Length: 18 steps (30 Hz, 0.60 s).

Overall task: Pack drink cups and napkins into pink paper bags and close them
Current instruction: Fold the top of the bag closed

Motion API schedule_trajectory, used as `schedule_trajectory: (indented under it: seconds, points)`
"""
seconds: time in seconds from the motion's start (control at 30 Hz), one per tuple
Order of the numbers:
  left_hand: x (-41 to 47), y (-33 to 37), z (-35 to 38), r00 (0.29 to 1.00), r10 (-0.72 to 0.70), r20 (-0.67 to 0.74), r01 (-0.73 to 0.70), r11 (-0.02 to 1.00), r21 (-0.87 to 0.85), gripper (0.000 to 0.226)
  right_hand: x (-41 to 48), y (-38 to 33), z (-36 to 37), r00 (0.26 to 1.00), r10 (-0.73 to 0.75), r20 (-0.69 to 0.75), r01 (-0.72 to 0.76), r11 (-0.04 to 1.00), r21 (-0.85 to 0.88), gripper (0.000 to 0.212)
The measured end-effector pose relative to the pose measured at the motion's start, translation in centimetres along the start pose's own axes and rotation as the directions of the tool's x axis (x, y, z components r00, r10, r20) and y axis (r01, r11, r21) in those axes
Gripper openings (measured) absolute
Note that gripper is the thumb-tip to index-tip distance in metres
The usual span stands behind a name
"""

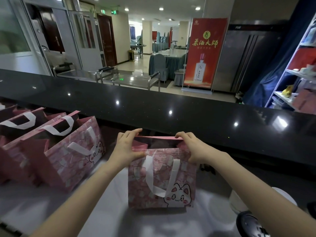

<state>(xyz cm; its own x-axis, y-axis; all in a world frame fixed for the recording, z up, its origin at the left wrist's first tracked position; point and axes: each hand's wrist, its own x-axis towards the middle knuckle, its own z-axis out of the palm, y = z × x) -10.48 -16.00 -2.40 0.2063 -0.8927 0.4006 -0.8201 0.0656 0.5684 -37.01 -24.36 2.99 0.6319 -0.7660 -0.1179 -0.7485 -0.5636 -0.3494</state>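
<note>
A pink paper bag (160, 183) with a cat print and white handles stands upright on the white work surface (109, 216) in front of me. My left hand (127, 147) grips the left end of its open top, thumb on the near panel and fingers over the far rim. My right hand (191, 147) grips the right end of the top the same way. The mouth is partly open; what is inside is dark and hard to make out. At the lower right stand a white cup (239, 200) and a dark-lidded cup (251, 224), partly hidden by my right arm.
Several more pink bags (73, 154) stand open in a row at the left. A raised black glossy counter (171, 106) runs across behind the bags. Beyond it are steel trolleys, a red banner and shelves at the right.
</note>
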Motion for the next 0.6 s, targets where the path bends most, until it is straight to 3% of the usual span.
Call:
schedule_trajectory:
  seconds: [0.17,0.33,0.43,0.6]
  points:
    - [0.2,-0.2,-0.4,1.000,0.026,-0.015,-0.025,0.997,0.073,0.069,0.1,0.2,0.4,0.997,0.000,-0.078,-0.009,0.993,-0.115,0.075]
    - [-0.5,-0.2,-0.4,1.000,0.009,-0.024,-0.009,1.000,0.007,0.033,-0.5,0.5,1.3,0.975,-0.029,-0.221,-0.019,0.977,-0.215,0.046]
    - [-1.0,-0.3,-0.6,0.999,-0.041,-0.019,0.041,0.999,-0.021,0.031,-0.9,0.7,2.3,0.950,-0.033,-0.312,-0.029,0.981,-0.194,0.039]
    - [-1.9,0.1,-1.1,0.995,-0.040,0.096,0.065,0.958,-0.280,0.023,-1.3,0.8,3.0,0.906,-0.036,-0.422,-0.070,0.970,-0.232,0.035]
